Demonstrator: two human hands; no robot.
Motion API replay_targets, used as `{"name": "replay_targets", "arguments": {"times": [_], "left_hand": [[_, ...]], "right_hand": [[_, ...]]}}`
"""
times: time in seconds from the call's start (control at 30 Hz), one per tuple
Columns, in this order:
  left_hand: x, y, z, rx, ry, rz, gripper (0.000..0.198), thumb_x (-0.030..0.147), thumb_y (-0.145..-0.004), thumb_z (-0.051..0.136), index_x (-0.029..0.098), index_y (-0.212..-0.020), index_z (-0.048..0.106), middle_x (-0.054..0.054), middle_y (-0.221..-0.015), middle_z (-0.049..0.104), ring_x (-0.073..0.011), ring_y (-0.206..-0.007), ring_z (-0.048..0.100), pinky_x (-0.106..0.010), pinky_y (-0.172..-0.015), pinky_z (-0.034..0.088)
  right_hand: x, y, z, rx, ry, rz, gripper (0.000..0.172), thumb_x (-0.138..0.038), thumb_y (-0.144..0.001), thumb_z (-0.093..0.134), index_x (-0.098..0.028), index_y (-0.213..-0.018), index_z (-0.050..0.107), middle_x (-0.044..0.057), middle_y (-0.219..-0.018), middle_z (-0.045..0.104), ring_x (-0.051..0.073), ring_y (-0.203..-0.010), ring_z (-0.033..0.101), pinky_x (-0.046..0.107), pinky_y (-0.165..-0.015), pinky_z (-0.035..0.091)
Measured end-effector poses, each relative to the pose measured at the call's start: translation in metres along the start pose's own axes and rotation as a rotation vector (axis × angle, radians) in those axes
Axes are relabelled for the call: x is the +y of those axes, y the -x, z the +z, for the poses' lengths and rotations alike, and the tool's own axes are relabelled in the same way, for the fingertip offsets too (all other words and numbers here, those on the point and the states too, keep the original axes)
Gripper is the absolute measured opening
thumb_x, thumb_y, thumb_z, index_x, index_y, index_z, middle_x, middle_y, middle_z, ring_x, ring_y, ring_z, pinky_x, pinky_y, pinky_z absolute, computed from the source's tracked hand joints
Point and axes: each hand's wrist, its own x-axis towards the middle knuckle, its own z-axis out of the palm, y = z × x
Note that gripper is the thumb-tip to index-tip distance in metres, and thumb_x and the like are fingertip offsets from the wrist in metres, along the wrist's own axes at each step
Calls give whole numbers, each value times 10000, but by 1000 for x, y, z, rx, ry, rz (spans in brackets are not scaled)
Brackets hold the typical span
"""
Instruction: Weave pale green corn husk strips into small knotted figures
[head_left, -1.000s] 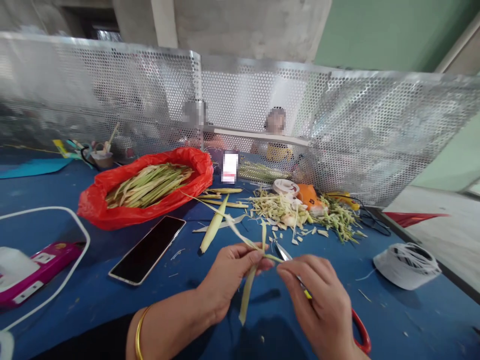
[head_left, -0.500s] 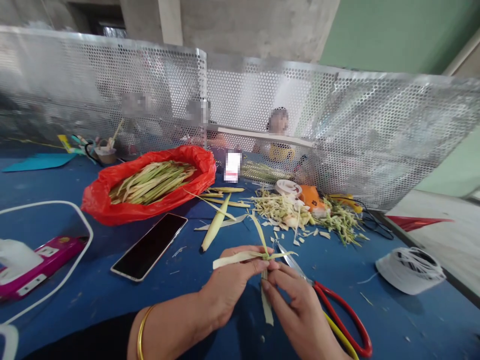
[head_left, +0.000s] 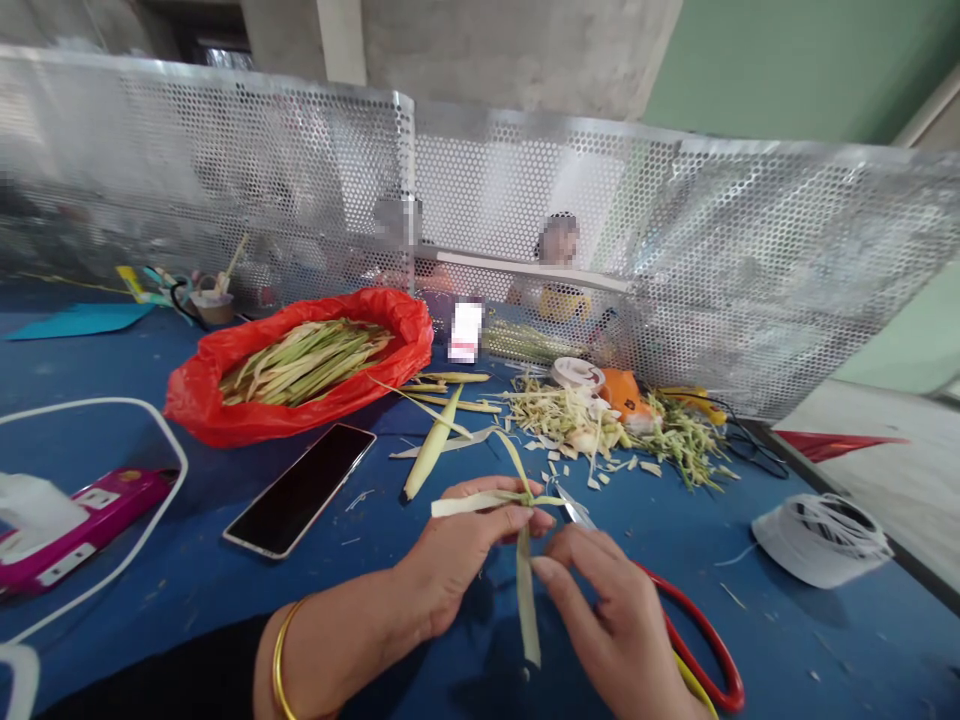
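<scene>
Thumb and fingers of my left hand (head_left: 457, 550) pinch the crossing point of pale green leaf strips (head_left: 527, 590), which stick out left, up, right and down. My right hand (head_left: 600, 600) is just right of the hanging strip, its thumb and index finger curled close together; whether they touch anything is unclear. Partly under my right hand lie scissors with red and yellow handles (head_left: 701, 625), blades pointing up-left. A pale husk piece (head_left: 433, 447) with a dark tip rests beyond my left hand.
Behind are a red bag (head_left: 300, 425) of leaf strips, scraps (head_left: 562, 415), tape (head_left: 577, 374) and a perforated screen (head_left: 517, 190) with a person behind it. A phone (head_left: 300, 490) and magenta power strip (head_left: 90, 525) lie left; a white spool (head_left: 817, 540) stands right.
My right hand has moved slightly right and away from the strip crossing. The left hand keeps its pinch, and the lower strip now hangs more exposed.
</scene>
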Motion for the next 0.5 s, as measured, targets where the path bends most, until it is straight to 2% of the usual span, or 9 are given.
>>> {"name": "replay_targets", "arguments": {"times": [0.1,0.13,0.2,0.27,0.3,0.37,0.5], "left_hand": [[0,-1,-1,-49,-35,-14,242,238,-704,701,150,-930,710,-47,-750,726,-165,-749,662,-289,-788,484],[-1,-1,-1,-62,-45,-17,239,257,-701,707,147,-913,708,-34,-705,707,-149,-696,642,-276,-749,480],[-2,-2,-1,-68,-77,-10,249,299,-691,722,135,-876,700,-9,-624,656,-119,-598,583,-246,-654,457],[-3,-3,0,-44,-123,4,250,326,-688,719,130,-839,687,10,-581,614,-100,-540,536,-227,-585,425],[-3,-3,1,-31,-149,10,244,329,-690,711,132,-831,681,16,-577,606,-95,-526,528,-223,-569,417],[-2,-4,2,-18,-199,24,243,336,-698,690,137,-837,674,13,-594,619,-97,-511,536,-227,-560,423],[-5,-6,-1,-26,-265,61,264,359,-726,661,138,-871,676,-20,-650,673,-122,-525,576,-244,-558,448]], "right_hand": [[12,-4,-8,193,184,-3,117,-320,-915,545,-223,-871,593,60,-906,663,228,-865,609,337,-757,429],[16,-6,-9,196,210,7,131,-339,-907,558,-229,-960,608,70,-972,672,247,-930,610,359,-800,430],[20,-10,-7,100,173,30,170,-356,-912,555,-248,-1028,616,49,-960,694,240,-924,628,389,-886,417],[21,-12,-3,-20,83,50,136,-328,-936,519,-256,-911,631,-3,-811,699,197,-783,646,390,-956,385],[20,-12,-1,-50,52,58,174,-307,-947,500,-254,-839,625,-24,-746,687,177,-719,639,386,-977,368],[17,-11,0,-42,41,53,244,-271,-953,483,-244,-740,599,-43,-675,658,154,-644,612,375,-968,356],[11,-8,-3,24,84,-10,253,-228,-944,498,-229,-697,552,-45,-639,619,144,-626,572,327,-827,385]]}}
